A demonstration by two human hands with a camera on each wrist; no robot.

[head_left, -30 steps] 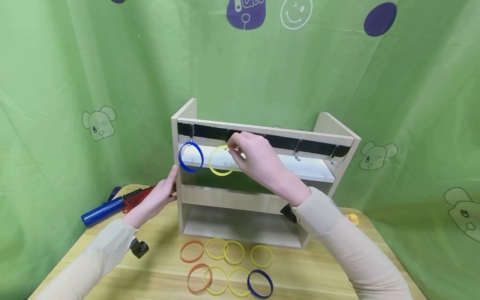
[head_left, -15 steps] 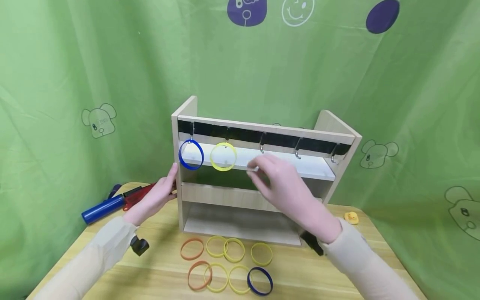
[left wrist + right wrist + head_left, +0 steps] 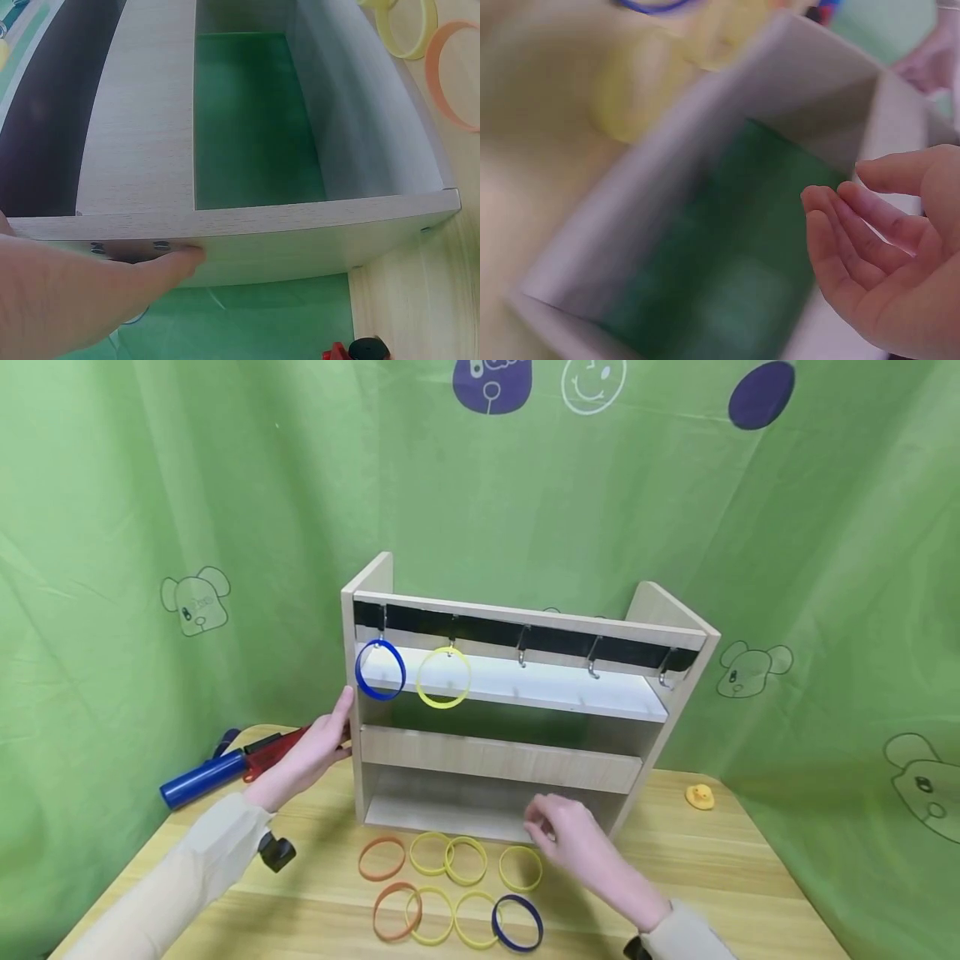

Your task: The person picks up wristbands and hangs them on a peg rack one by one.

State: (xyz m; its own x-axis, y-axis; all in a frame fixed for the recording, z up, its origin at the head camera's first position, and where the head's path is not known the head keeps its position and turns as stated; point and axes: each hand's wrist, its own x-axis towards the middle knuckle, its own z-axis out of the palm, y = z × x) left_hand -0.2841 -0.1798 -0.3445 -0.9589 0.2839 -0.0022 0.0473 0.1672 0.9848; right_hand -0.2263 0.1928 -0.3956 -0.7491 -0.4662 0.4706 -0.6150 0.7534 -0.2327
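Note:
A pale wooden shelf rack (image 3: 498, 758) with a row of metal hooks stands on the table. From its leftmost hook hangs a blue wristband (image 3: 380, 697); a yellow wristband (image 3: 442, 704) hangs from the second. My left hand (image 3: 315, 750) rests against the rack's left side panel, its thumb (image 3: 176, 264) extended along the wood. My right hand (image 3: 573, 835) is above the table before the rack's lower right, fingers loosely bent and holding nothing. Nearest to it lies a single yellow wristband (image 3: 521, 889). Several more wristbands, orange, yellow and one dark blue (image 3: 537, 935), lie in front of the rack.
Behind the left hand lies a blue and red toy (image 3: 213, 779), partly hidden. A small yellow duck (image 3: 700, 797) sits on the table (image 3: 720, 860) at the right. A green curtain (image 3: 525, 502) surrounds the table.
My right hand has let go of the yellow wristband, which hangs on the second hook. That hand has come down and right toward the table. The left hand has stayed put.

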